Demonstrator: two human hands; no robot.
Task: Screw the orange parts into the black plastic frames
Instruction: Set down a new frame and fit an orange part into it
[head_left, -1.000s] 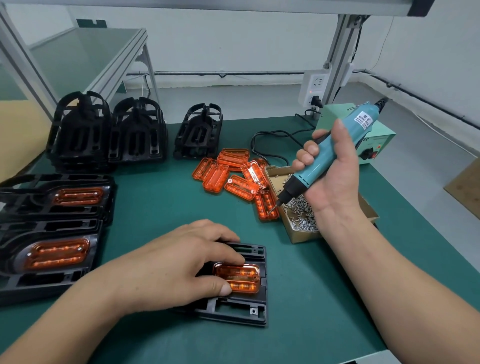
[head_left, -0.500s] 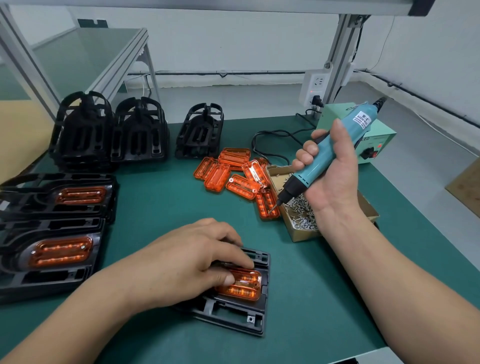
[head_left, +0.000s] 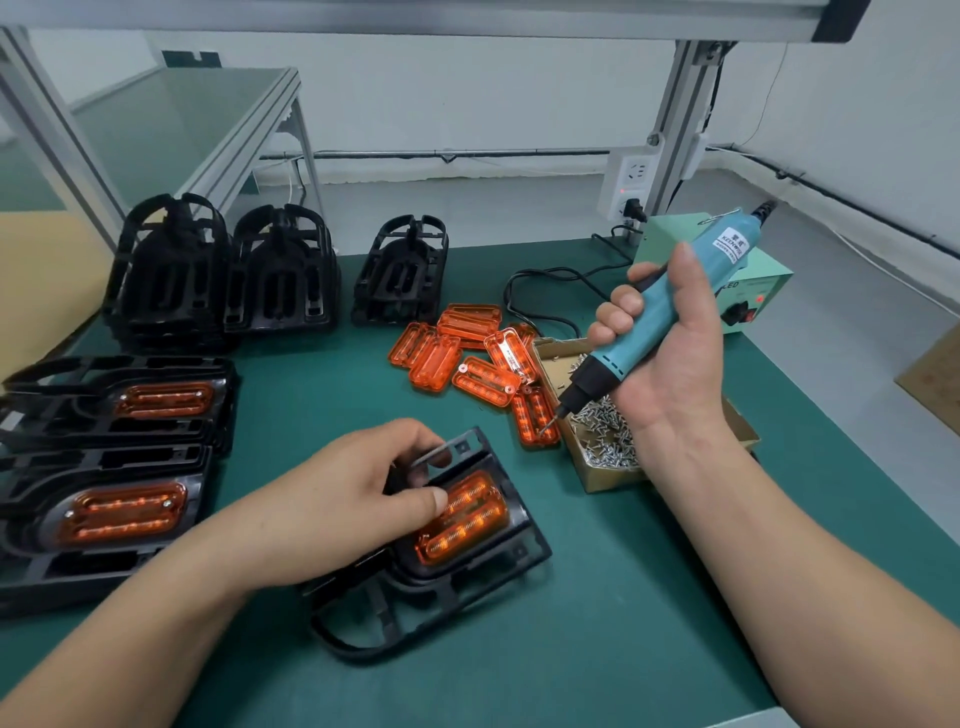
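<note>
In the head view, the left hand (head_left: 332, 499) curls fingers and thumb round the far end of a black frame (head_left: 467, 577) lying askew on the green bench (head_left: 597, 649), thumb on the orange part (head_left: 467, 514) seated in it. At two o'clock from it, the right hand (head_left: 670, 374) grips a blue screwdriver (head_left: 660, 312), tip down over the box of screws (head_left: 608, 478). Loose orange parts (head_left: 467, 358) lie at twelve o'clock and finished frames (head_left: 104, 467) at nine.
</note>
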